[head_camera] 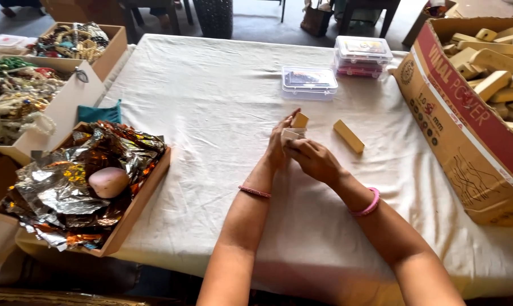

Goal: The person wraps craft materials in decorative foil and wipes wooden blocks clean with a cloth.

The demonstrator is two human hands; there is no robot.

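Note:
My left hand (277, 148) and my right hand (313, 160) meet over the middle of a table covered with a white cloth (211, 102). Together they hold a small tan wooden block (299, 120) with a pale piece (291, 135) against its lower part. The block's top sticks up above my fingers. A second tan block (348, 136) lies flat on the cloth just right of my hands. Each wrist carries a pink bangle.
A big cardboard box (466, 130) full of tan blocks lies at the right. Clear plastic cases (309, 82) and a stack (362, 55) sit at the far side. A tray (137, 201) of crumpled foil with a pink lump (108, 181) sits left, bead boxes (69, 96) behind it.

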